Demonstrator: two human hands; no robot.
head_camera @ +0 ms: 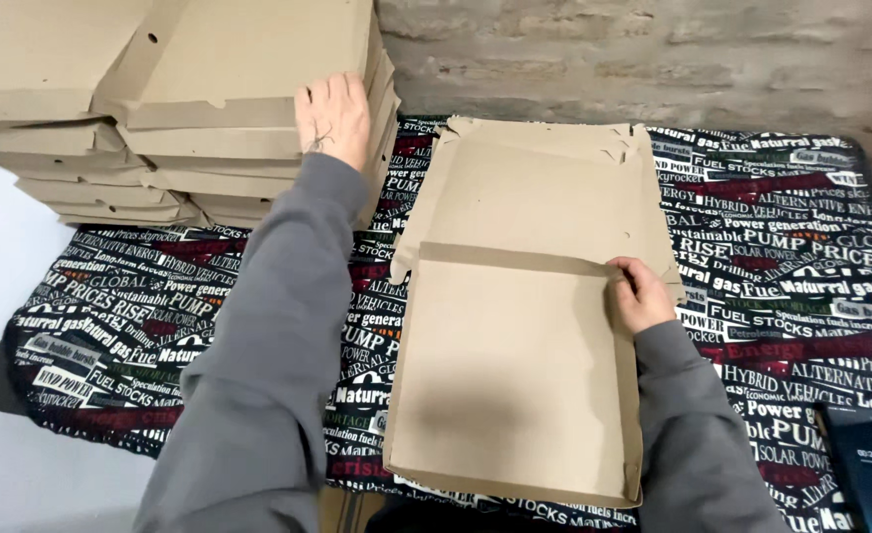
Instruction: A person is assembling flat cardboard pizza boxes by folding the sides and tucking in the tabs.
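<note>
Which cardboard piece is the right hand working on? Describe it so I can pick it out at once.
On the printed black cloth, right of the stack of folded boxes, lies one unfolded box blank. The right hand pinches its right edge at the fold. It alone lies open and flat.

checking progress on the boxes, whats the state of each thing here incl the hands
flat cardboard box: unfolded open, right side flap raised
stack of boxes: folded shut, piled up
left hand: flat against the stack's side
right hand: gripping the flat box's right edge
printed cloth: spread flat over the table
</note>
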